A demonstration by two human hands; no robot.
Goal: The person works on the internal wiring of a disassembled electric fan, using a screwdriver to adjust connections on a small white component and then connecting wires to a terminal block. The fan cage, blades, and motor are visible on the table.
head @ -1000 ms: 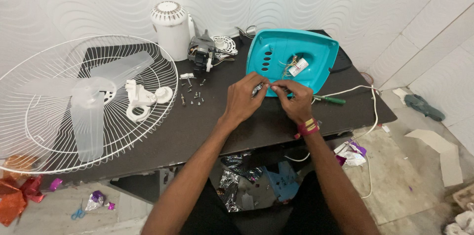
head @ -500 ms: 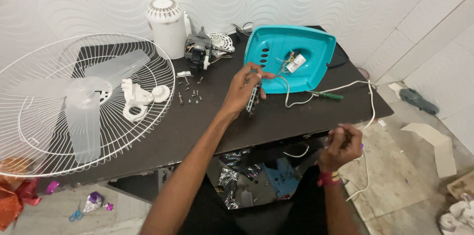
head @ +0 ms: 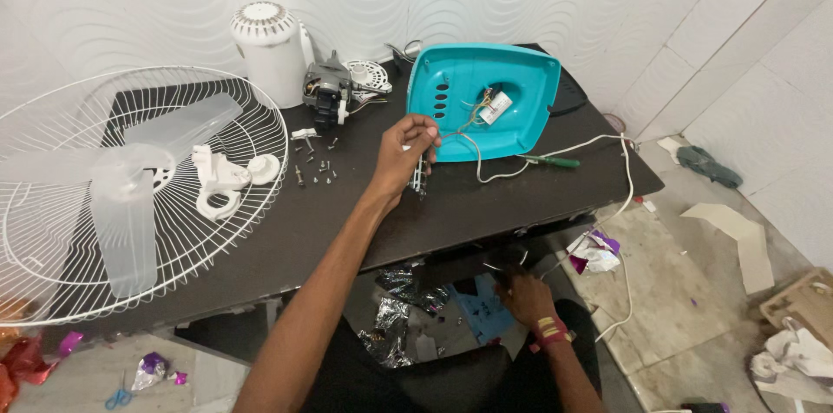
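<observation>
My left hand (head: pixel 404 151) is raised over the dark table (head: pixel 347 222), its fingers pinched on a small wired part (head: pixel 421 177) that hangs below them. Thin wires run from that part into the upturned teal plastic fan base (head: pixel 521 83), where a white component (head: pixel 497 108) lies. My right hand (head: pixel 523 296) is down below the table's front edge over my lap, fingers curled; I cannot make out what it holds. A white cable (head: pixel 626 179) drops off the table's right side near it.
A green screwdriver (head: pixel 552 161) lies by the teal base. Loose screws (head: pixel 317 172), white plastic fittings (head: pixel 222 180), a fan motor (head: pixel 328 97) and a white housing (head: pixel 271 49) sit mid-table. A wire grille with a clear blade (head: pixel 130 205) overhangs the left. Litter and cardboard (head: pixel 733 235) cover the floor.
My right hand left the wired part at the teal base, moved past the table's edge and dropped below it. My left hand stayed on the part and lifted slightly.
</observation>
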